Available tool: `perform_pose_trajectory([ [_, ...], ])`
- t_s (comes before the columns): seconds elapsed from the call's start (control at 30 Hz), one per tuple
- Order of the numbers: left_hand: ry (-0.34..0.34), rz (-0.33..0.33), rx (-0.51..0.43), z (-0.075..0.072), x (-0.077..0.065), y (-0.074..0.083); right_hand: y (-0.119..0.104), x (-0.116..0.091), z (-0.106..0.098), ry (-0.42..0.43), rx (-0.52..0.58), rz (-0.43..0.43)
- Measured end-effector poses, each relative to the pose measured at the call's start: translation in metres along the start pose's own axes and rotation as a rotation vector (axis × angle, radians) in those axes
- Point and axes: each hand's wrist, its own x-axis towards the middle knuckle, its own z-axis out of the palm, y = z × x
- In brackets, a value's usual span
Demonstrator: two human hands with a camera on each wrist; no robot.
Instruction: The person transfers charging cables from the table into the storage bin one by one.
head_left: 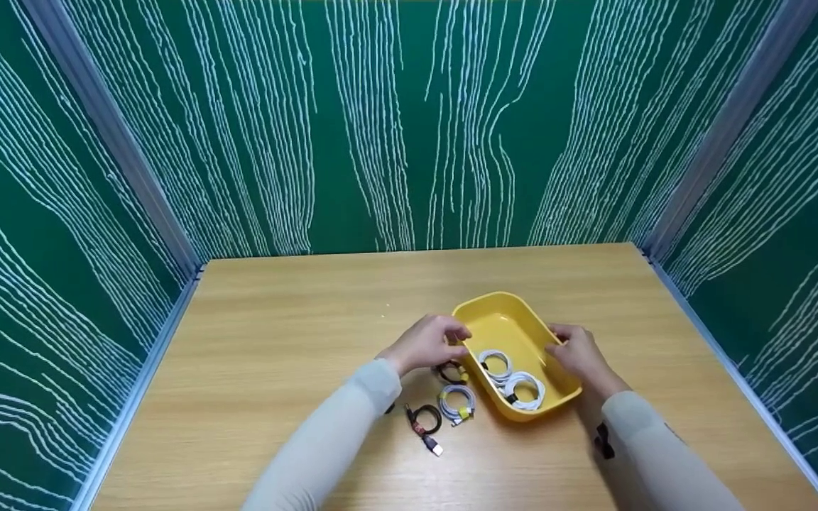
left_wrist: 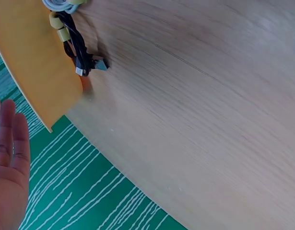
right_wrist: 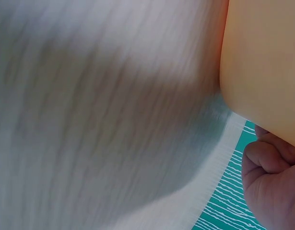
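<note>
A yellow plastic bin (head_left: 512,312) stands between both hands in the head view, with several coiled white cables (head_left: 525,391) in its near part. My left hand (head_left: 427,344) is at the bin's left rim; its visible fingers (left_wrist: 20,143) look straight in the left wrist view, while its thumb is hard to make out. My right hand (head_left: 583,356) grips the right rim, thumb over the inside and curled fingers outside. Left of the bin lie a black cable with yellow ties (head_left: 451,372), a pale coiled cable (head_left: 456,404) and a black USB cable (head_left: 424,429).
The wooden table (head_left: 274,341) carries everything. Green panels with white wavy lines (head_left: 359,142) rise behind it and at both sides, joined by grey metal posts (head_left: 114,135). A small dark object (head_left: 603,441) shows beside the right sleeve.
</note>
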Motion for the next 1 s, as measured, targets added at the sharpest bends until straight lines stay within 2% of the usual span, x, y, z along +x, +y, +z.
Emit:
perform_pose_trajectory([
  [0.23, -0.011, -0.014, -0.034, -0.006, -0.011, -0.005, 0.000, 0.000, 0.000, -0.008, 0.000, 0.017],
  [0.43, -0.010, 0.023, 0.019, -0.009, -0.021, -0.016, 0.003, 0.001, 0.000, 0.015, -0.012, -0.031],
  [0.57, -0.021, -0.009, 0.023, -0.008, -0.026, -0.022, 0.005, 0.001, 0.001, 0.025, -0.014, -0.062],
  [0.77, -0.042, 0.000, 0.040, -0.008, -0.033, -0.027, 0.005, -0.001, 0.003, 0.005, -0.002, -0.039],
  [1.0, -0.074, 0.015, 0.046, -0.009, -0.041, -0.033, 0.003, 0.000, 0.002, 0.011, 0.001, -0.052],
])
